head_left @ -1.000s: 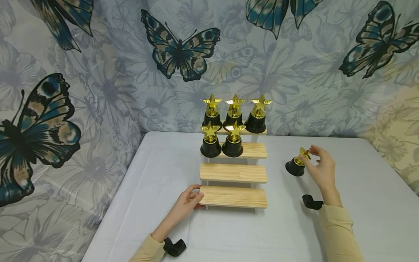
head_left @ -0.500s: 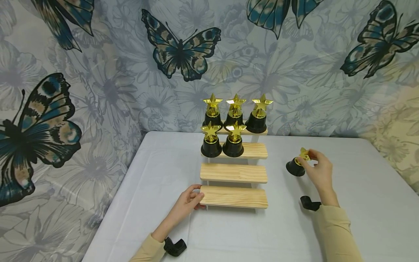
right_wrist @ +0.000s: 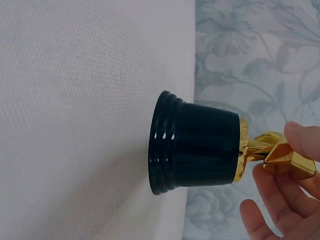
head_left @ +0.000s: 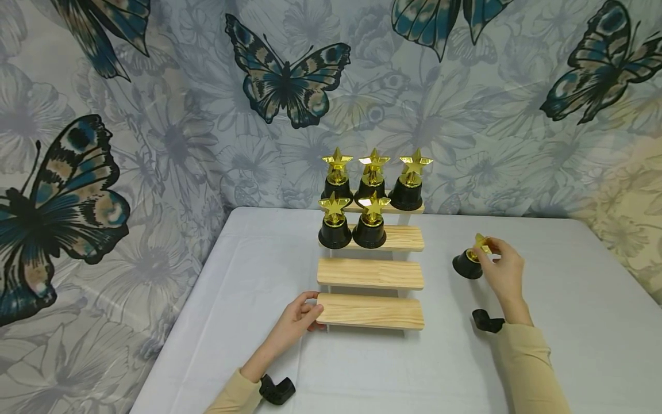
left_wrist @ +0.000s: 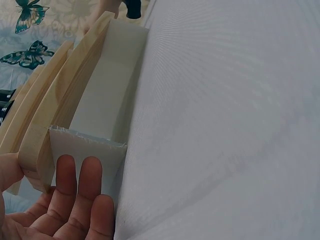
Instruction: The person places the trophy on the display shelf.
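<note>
My left hand (head_left: 295, 316) grips the left end of the lowest shelf of a wooden step stand (head_left: 370, 311). Its thumb is at the board's edge and several fingers (left_wrist: 90, 177) reach below the board, beside a pale upright support. To the right of the stand, my right hand (head_left: 503, 273) pinches the gold star of a small trophy (right_wrist: 210, 145) with a black base. That base hangs over or stands on the table; I cannot tell whether it touches. Two matching trophies (head_left: 369, 233) stand on the third shelf up, left and middle, and three trophies (head_left: 406, 192) on the top shelf.
A white cloth covers the table (head_left: 584, 276). Behind it hangs a floral fabric with butterflies (head_left: 289, 86). A black wrist device (head_left: 276, 391) is at the left sleeve and another black device (head_left: 487, 321) at the right. The two lower shelves carry no trophies.
My right hand has shifted slightly left and down, its fingers closing nearer the trophy's star. The trophy has hardly moved. My left hand keeps its place on the lowest shelf.
</note>
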`<state>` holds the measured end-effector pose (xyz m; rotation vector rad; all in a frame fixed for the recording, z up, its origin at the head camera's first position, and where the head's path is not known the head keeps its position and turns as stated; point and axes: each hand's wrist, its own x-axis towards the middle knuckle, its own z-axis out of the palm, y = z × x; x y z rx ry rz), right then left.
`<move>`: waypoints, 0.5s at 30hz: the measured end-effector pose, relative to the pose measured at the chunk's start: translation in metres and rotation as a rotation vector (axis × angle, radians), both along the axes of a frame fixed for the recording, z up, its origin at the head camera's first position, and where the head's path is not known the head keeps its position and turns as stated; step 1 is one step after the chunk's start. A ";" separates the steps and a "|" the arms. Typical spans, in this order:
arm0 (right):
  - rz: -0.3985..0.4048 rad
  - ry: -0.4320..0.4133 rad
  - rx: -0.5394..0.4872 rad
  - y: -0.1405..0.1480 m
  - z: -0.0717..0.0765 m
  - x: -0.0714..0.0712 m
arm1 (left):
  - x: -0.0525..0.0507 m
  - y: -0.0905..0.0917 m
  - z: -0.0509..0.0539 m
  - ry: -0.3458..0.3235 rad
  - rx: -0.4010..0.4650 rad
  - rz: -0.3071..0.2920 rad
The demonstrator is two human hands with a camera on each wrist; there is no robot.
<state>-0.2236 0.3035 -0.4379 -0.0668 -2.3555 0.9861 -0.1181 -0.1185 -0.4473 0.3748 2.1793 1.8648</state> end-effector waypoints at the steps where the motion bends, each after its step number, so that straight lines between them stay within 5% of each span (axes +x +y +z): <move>1: 0.002 0.007 0.001 0.000 0.000 0.000 | 0.000 0.000 0.000 -0.001 0.000 0.000; 15: 0.051 0.082 0.011 0.002 0.003 0.002 | 0.000 0.000 -0.001 -0.003 0.005 0.005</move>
